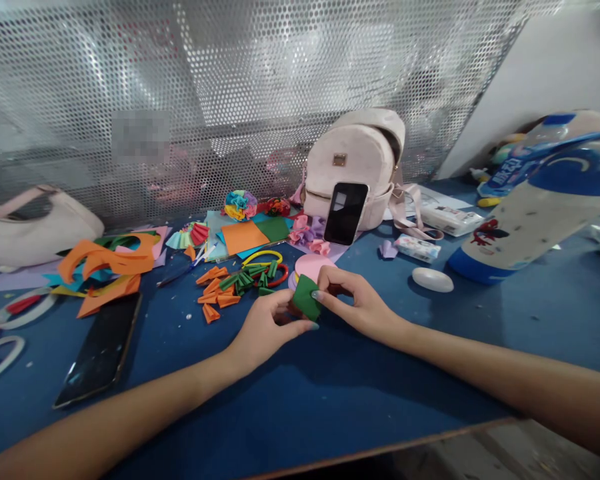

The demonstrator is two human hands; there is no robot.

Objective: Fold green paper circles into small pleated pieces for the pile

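Observation:
Between my two hands is a small piece of green paper [307,298], held just above the blue table. My left hand [267,327] pinches its left side with thumb and fingers. From the right, my right hand [355,303] grips the upper right edge, thumb on the near face. Just behind the paper, pink paper circles [315,265] lie partly covered. To the left are folded green paper pieces [247,280] and folded orange paper pieces [214,293]. A yellow ring [263,253] and a red ring lie among them.
A pale backpack [347,167] with a phone [347,213] against it stands behind. At right are a large bottle [535,213] and a white oval object [433,280]. A dark phone [103,350] and orange paper scraps [107,257] lie left. Perforated metal [250,80] closes the back.

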